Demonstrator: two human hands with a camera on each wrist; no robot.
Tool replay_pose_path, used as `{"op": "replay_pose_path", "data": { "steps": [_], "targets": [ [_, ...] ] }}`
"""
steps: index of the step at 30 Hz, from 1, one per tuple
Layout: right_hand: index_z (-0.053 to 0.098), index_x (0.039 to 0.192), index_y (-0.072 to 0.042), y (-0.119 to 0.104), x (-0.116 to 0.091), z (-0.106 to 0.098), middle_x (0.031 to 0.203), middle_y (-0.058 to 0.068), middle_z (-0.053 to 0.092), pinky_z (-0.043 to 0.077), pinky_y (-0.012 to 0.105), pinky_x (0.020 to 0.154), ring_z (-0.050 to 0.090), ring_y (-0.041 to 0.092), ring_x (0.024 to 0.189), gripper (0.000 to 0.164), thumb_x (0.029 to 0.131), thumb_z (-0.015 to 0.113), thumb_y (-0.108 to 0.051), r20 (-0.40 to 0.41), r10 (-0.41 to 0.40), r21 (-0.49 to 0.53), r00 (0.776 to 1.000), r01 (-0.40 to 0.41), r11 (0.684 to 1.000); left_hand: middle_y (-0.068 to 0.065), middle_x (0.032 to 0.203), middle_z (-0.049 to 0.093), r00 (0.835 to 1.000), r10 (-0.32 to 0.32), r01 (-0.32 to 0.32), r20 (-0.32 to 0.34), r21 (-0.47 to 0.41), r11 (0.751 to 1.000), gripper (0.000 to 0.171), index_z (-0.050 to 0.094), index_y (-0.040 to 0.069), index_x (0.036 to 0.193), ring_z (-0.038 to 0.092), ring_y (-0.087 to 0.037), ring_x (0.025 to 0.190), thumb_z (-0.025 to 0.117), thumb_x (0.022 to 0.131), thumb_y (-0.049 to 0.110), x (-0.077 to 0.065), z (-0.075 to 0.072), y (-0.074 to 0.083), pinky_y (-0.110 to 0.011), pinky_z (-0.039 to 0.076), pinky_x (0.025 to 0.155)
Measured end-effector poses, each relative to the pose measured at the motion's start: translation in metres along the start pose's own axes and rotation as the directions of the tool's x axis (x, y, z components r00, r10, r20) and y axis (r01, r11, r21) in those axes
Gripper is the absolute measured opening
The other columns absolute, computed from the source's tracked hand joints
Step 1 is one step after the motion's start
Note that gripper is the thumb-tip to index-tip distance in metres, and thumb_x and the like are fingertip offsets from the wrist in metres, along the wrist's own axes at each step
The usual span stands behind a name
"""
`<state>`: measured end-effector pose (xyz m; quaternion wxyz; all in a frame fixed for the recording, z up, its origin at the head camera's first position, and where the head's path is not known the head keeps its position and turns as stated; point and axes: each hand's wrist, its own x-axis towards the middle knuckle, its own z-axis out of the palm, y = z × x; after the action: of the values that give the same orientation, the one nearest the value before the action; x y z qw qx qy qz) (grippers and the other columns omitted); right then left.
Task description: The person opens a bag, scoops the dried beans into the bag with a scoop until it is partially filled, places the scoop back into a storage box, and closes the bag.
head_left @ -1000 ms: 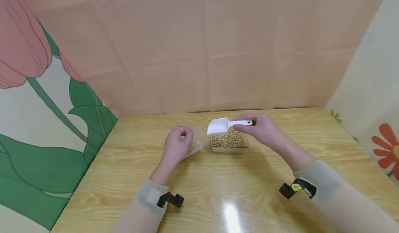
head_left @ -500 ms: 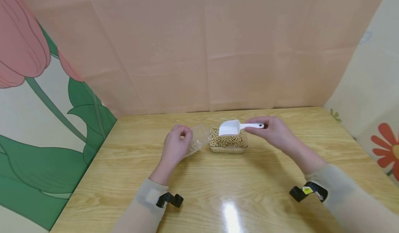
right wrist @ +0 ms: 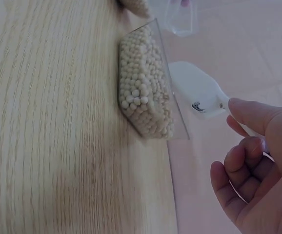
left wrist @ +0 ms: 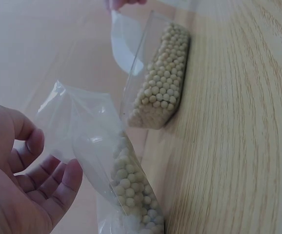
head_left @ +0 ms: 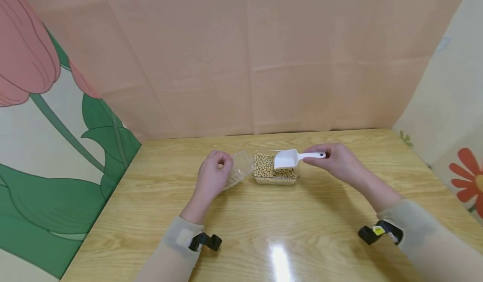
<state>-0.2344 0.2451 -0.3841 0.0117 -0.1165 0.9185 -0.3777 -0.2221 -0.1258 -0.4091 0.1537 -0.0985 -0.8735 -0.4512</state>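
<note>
My left hand (head_left: 213, 173) pinches the rim of a clear plastic bag (left wrist: 90, 122) and holds its mouth up. Round beige beans (left wrist: 131, 180) fill the bag's lower part. Just right of the bag stands a clear rectangular container (head_left: 275, 182), heaped with the same kind of beans (head_left: 263, 164). With thumb and fingers, my right hand (head_left: 341, 160) grips a white scoop (head_left: 286, 159) by its handle. The scoop's bowl hangs over the container's right half, its inside bare white. In the right wrist view, the scoop (right wrist: 194, 87) is seen from below, beside the container's rim.
A wood-grain table (head_left: 241, 227) carries the bag and container. Behind it rises a pinkish cloth backdrop (head_left: 249, 64). A flower-painted wall (head_left: 56, 198) stands at the left, another (head_left: 449, 118) at the right. Each forearm wears a small black camera mount (head_left: 205, 242).
My right hand has moved right and slightly toward me with the scoop, from near the bag's mouth to over the container's right half. The left hand and the bag have stayed in place.
</note>
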Motion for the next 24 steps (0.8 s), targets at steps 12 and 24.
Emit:
{"op": "replay_pose_path", "data": {
  "steps": [12,24],
  "targets": [
    [0.079,0.132,-0.008,0.0066,0.0023,-0.0041,0.089,0.005,0.067,0.042,0.032,0.059,0.051,0.020,0.072,0.048,0.100,0.082,-0.044,0.027,0.008,-0.046,1.000,-0.007,0.999,-0.009,0.112,0.073,1.000,0.000,0.000,0.004,-0.003,1.000,0.021,0.067,0.011,0.081,0.068,-0.029,0.109,0.063,0.102,0.013,0.0005,-0.0001,-0.0009,-0.051,0.055,0.101],
    [0.082,0.125,-0.012,-0.0027,0.0082,-0.0062,0.092,0.004,0.072,0.041,0.032,0.061,0.052,0.020,0.073,0.038,0.101,0.081,-0.041,0.051,-0.049,-0.079,0.997,0.053,0.995,-0.010,0.114,0.073,1.000,-0.009,0.009,0.005,0.001,1.000,0.021,0.065,0.012,0.080,0.069,-0.029,0.110,0.064,0.101,0.013,0.0017,0.0007,-0.0011,-0.049,0.055,0.102]
  ]
}}
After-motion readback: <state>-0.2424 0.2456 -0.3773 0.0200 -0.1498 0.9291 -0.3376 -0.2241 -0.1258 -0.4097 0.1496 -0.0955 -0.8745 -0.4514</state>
